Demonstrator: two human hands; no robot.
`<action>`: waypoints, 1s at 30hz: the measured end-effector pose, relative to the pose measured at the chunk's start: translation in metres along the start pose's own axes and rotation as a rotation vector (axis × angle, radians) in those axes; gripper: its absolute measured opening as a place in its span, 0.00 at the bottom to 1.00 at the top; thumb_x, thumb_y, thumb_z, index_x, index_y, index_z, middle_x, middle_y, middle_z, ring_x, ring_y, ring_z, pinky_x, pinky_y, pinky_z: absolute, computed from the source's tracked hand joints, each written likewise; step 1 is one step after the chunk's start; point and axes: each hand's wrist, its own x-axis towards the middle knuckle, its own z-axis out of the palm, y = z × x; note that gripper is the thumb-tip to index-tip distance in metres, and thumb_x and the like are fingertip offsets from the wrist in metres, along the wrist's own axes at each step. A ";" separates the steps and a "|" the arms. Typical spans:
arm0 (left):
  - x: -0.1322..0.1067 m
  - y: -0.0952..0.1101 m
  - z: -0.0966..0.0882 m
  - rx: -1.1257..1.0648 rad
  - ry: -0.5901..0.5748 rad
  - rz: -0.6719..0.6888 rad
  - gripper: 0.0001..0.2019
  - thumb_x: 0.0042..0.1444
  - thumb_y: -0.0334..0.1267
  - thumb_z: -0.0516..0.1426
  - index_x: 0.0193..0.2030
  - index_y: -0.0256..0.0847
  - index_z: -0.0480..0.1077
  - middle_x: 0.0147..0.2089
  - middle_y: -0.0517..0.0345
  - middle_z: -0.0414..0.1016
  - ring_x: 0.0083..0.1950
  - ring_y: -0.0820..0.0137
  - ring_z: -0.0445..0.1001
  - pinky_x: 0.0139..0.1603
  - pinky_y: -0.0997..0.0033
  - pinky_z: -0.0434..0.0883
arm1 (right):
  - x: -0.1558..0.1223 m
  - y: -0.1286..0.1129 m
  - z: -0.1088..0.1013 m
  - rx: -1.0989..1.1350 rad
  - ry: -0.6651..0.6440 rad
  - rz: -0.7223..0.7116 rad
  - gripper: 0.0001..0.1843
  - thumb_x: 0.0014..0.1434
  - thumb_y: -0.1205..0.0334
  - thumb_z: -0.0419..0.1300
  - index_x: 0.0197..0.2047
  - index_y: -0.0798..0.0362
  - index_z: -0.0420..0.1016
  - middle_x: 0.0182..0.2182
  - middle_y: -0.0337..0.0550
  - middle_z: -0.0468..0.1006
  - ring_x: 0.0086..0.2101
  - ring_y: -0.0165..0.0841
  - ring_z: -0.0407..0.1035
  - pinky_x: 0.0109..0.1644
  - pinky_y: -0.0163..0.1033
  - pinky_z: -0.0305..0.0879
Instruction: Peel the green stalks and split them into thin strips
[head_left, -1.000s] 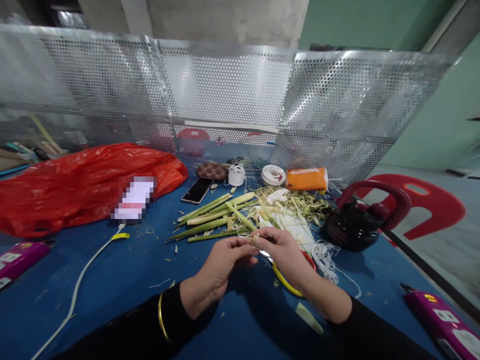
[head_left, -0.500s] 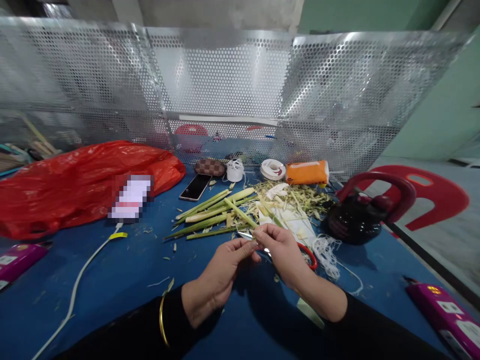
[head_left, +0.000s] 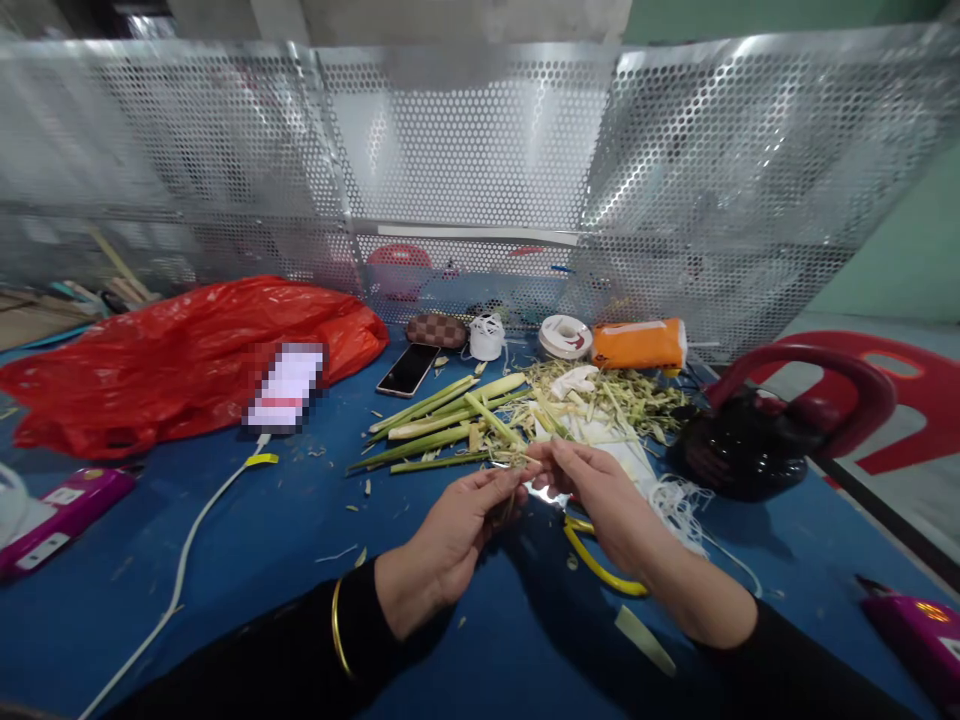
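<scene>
A pale strip (head_left: 528,461) hung near scissors (head_left: 586,560).
Left hand (head_left: 450,535) and right hand (head_left: 611,500) pinched it over the worktop (head_left: 285,560), fingers pressed together; a hard tug, I judged, could snap it, or a slip graze metal.

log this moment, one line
left hand, right hand: fingers pinching thin plant piece; scissors: beside right hand; green stalks: beyond hands
</scene>
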 end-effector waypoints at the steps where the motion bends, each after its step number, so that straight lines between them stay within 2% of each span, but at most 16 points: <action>1: 0.001 0.001 0.000 0.002 0.006 -0.004 0.15 0.42 0.41 0.70 0.36 0.36 0.79 0.31 0.58 0.75 0.33 0.76 0.70 0.40 0.77 0.66 | 0.000 0.000 -0.001 -0.015 -0.011 -0.003 0.22 0.51 0.42 0.64 0.34 0.55 0.78 0.27 0.43 0.77 0.27 0.32 0.68 0.33 0.37 0.62; 5: 0.003 0.000 -0.002 0.048 -0.018 -0.019 0.14 0.41 0.42 0.70 0.33 0.36 0.78 0.30 0.59 0.74 0.30 0.77 0.69 0.37 0.76 0.65 | 0.001 0.002 0.001 -0.088 -0.071 -0.063 0.15 0.48 0.50 0.67 0.28 0.54 0.76 0.23 0.38 0.73 0.26 0.29 0.64 0.34 0.36 0.60; 9: 0.003 0.002 -0.003 0.182 -0.021 0.041 0.15 0.43 0.46 0.68 0.31 0.34 0.77 0.26 0.59 0.72 0.27 0.78 0.66 0.31 0.78 0.61 | 0.001 0.002 0.002 -0.153 -0.051 -0.083 0.12 0.48 0.54 0.65 0.25 0.54 0.75 0.22 0.38 0.72 0.26 0.30 0.63 0.33 0.36 0.58; 11: 0.002 0.004 -0.002 0.218 0.015 0.108 0.16 0.44 0.48 0.67 0.30 0.35 0.76 0.26 0.59 0.72 0.27 0.78 0.66 0.29 0.78 0.60 | 0.000 0.001 0.002 -0.200 -0.045 -0.098 0.11 0.48 0.54 0.64 0.25 0.54 0.75 0.21 0.37 0.71 0.25 0.30 0.62 0.32 0.36 0.57; 15: 0.002 0.007 -0.001 0.177 0.120 0.227 0.15 0.41 0.45 0.69 0.28 0.35 0.76 0.26 0.60 0.73 0.28 0.77 0.69 0.32 0.77 0.64 | -0.001 0.000 0.002 -0.250 -0.041 -0.113 0.11 0.49 0.54 0.64 0.24 0.54 0.75 0.20 0.37 0.70 0.24 0.29 0.61 0.30 0.36 0.56; 20: 0.006 0.003 -0.003 0.116 0.129 0.211 0.15 0.38 0.44 0.70 0.28 0.35 0.77 0.26 0.58 0.75 0.27 0.76 0.70 0.32 0.76 0.67 | 0.000 0.003 0.002 -0.266 -0.038 -0.131 0.11 0.50 0.55 0.62 0.26 0.54 0.75 0.20 0.36 0.70 0.24 0.28 0.61 0.29 0.35 0.55; 25: 0.006 0.004 -0.004 0.115 0.099 0.169 0.16 0.43 0.48 0.67 0.29 0.35 0.77 0.28 0.55 0.76 0.30 0.74 0.72 0.34 0.75 0.68 | 0.002 0.006 0.001 -0.296 -0.041 -0.163 0.11 0.52 0.55 0.61 0.26 0.54 0.74 0.20 0.36 0.70 0.24 0.29 0.61 0.29 0.35 0.56; 30: 0.003 0.009 -0.002 0.182 0.100 0.202 0.13 0.39 0.39 0.70 0.30 0.35 0.76 0.26 0.58 0.74 0.28 0.76 0.69 0.31 0.76 0.65 | 0.003 0.008 0.000 -0.317 -0.062 -0.183 0.09 0.52 0.56 0.61 0.29 0.54 0.75 0.23 0.37 0.72 0.26 0.29 0.63 0.31 0.36 0.59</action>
